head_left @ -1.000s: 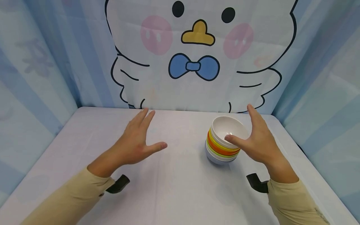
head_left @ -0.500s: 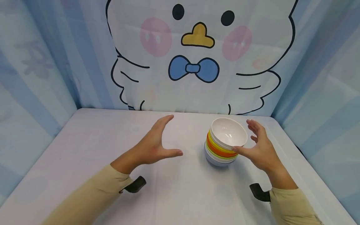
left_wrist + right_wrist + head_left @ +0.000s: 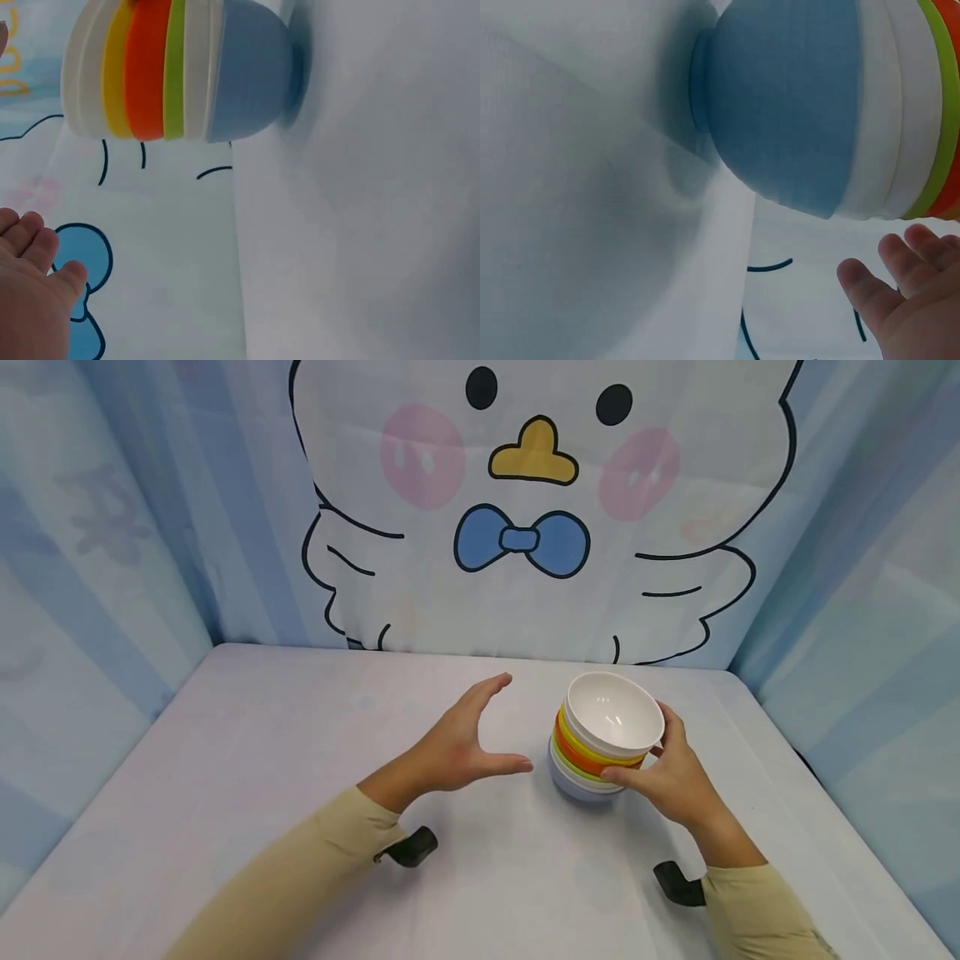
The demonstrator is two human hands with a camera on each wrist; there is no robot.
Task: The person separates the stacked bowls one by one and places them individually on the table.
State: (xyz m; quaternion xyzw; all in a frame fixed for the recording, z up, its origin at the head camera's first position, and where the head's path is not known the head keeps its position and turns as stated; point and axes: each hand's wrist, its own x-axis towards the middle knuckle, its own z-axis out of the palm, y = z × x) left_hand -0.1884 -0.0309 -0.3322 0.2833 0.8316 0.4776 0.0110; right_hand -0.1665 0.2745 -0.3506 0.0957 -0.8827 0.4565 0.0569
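A stack of nested bowls (image 3: pixel 592 756) stands on the table right of centre. Its top bowl (image 3: pixel 615 714) is white, with yellow, orange, green and white rims below and a light blue bowl (image 3: pixel 251 71) at the bottom. Close against the stack's right side is my right hand (image 3: pixel 671 777), thumb across the front by the orange rim, fingers behind. In the right wrist view a small gap shows between those fingers (image 3: pixel 870 292) and the bowls. My left hand (image 3: pixel 457 747) hovers left of the stack, apart from it, thumb and fingers spread.
A white cloth covers the table (image 3: pixel 300 727). Behind it hangs a curtain (image 3: pixel 525 610) printed with a cartoon bird and a blue bow tie. Blue patterned curtains (image 3: pixel 97 568) close off both sides. Black mounts (image 3: pixel 412 847) stick out from both sleeves.
My left hand has moved right, toward the bowls. My right hand has come lower and in beside the stack, its thumb now lower on the front. The stack stays in place.
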